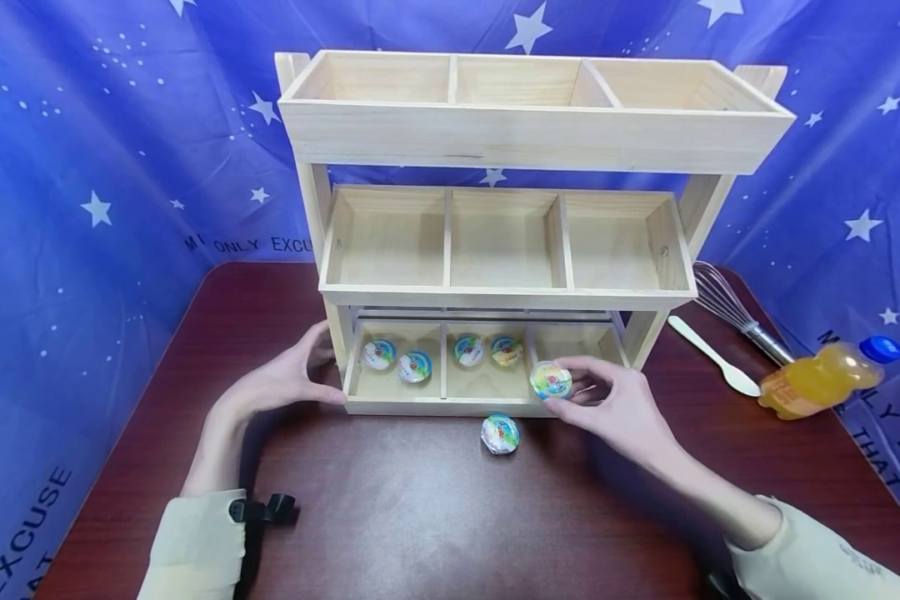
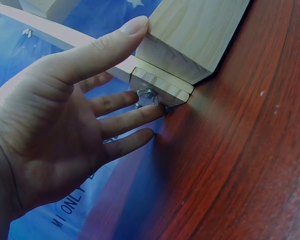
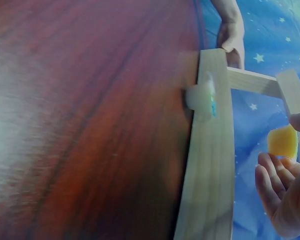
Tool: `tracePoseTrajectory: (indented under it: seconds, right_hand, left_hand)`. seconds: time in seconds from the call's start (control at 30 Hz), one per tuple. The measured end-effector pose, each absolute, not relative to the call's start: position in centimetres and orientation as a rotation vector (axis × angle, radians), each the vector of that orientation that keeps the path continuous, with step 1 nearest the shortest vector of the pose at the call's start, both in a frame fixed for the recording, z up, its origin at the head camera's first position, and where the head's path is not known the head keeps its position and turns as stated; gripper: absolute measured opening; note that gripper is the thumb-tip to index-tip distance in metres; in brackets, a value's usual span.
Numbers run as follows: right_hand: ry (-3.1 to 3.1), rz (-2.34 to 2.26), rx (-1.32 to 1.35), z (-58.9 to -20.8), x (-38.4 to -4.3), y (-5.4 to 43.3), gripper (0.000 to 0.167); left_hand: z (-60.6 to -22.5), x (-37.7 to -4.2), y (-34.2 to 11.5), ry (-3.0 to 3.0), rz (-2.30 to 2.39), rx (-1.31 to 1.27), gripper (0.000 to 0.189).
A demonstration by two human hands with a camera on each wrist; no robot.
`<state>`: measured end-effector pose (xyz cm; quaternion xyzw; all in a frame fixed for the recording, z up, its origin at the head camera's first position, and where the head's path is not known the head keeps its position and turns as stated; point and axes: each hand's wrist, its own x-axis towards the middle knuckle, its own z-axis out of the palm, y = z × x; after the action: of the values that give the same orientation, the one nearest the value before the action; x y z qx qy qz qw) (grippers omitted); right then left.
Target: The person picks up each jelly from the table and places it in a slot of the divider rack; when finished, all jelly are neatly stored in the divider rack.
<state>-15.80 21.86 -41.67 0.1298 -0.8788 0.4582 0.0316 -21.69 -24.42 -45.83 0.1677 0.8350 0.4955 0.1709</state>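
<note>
A three-tier wooden rack [image 1: 465,137] stands on the table, each tier split into three compartments. My right hand [image 1: 618,408] pinches a jelly cup [image 1: 551,380] at the front of the bottom tier's right compartment; the right wrist view shows its yellow body [image 3: 282,141]. Two jelly cups [image 1: 415,367] lie in the bottom left compartment and two more jelly cups [image 1: 468,350] in the middle one. Another jelly cup [image 1: 500,434], whitish, sits on the table before the rack. My left hand [image 1: 285,372] rests its thumb at the bottom tier's left front corner, fingers extended beside a wing nut [image 2: 149,94].
Right of the rack lie a whisk [image 1: 742,312], a pale spoon [image 1: 714,357] and a bottle of orange drink [image 1: 825,379] with a blue cap. A blue star-patterned cloth [image 1: 157,167] hangs around the dark red table [image 1: 420,517].
</note>
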Motion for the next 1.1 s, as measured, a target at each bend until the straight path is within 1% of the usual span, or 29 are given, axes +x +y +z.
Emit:
tracePoseTrajectory:
  seconds: [0.5,1.1]
  right_hand:
    - [-2.758,1.591,0.302,-40.2,-18.7,22.5,0.045]
    - [-2.844,1.582,0.239,-40.2,-21.5,23.4,0.049]
  left_hand:
    - [-45.9,-21.8,-24.5,2.369,1.406,0.471,0.112]
    - [-45.9,-21.8,-24.5,2.374,1.408,0.479,0.112]
